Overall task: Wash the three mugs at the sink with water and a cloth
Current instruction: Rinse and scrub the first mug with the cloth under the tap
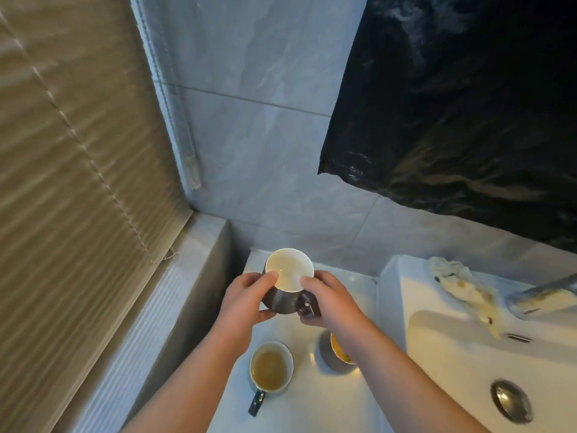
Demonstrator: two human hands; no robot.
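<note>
A dark mug with a white inside (288, 270) is held tilted above the white counter (340, 401), its mouth turned toward me. My left hand (242, 303) grips its left side and my right hand (327, 300) grips the right side by the handle. Below them a second dark mug (270, 367) stands upright, holding yellowish liquid, with its handle pointing toward me. A third mug (331, 351), with a yellow inside, stands to its right, partly hidden by my right forearm. A crumpled, stained white cloth (462, 285) lies on the sink's back ledge.
The white sink (452, 354) is at the right, with a metal drain plug (510, 400) and a tap spout (543, 296) over the basin. Black plastic sheeting (468, 95) hangs above it. A window blind (62, 151) and a sill fill the left side.
</note>
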